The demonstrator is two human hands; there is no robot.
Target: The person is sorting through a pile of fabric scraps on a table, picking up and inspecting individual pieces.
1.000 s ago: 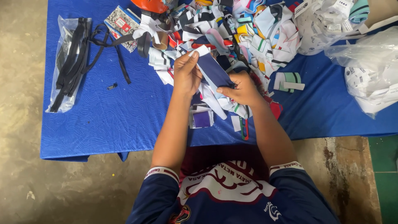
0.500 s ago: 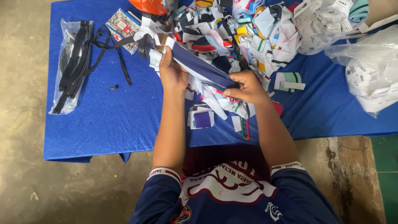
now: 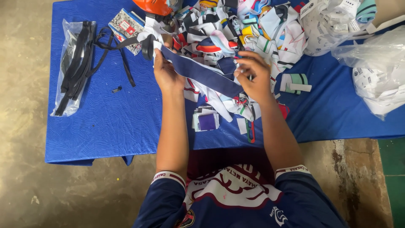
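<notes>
A navy fabric strip (image 3: pixel 202 74) is held stretched between two hands above the blue table (image 3: pixel 105 122)

Left of the strip, black straps in a clear bag (image 3: pixel 69 67) are laid; the strip's upper end is gripped by the left hand (image 3: pixel 165 72), its lower end is pinched by the right hand (image 3: pixel 253 76), over the heap of coloured scraps (image 3: pixel 253 29)

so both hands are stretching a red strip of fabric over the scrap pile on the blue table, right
Not quite: the strip is dark navy blue, not red. The head view shows the left hand and right hand holding it over the scrap pile on the blue table.
</notes>
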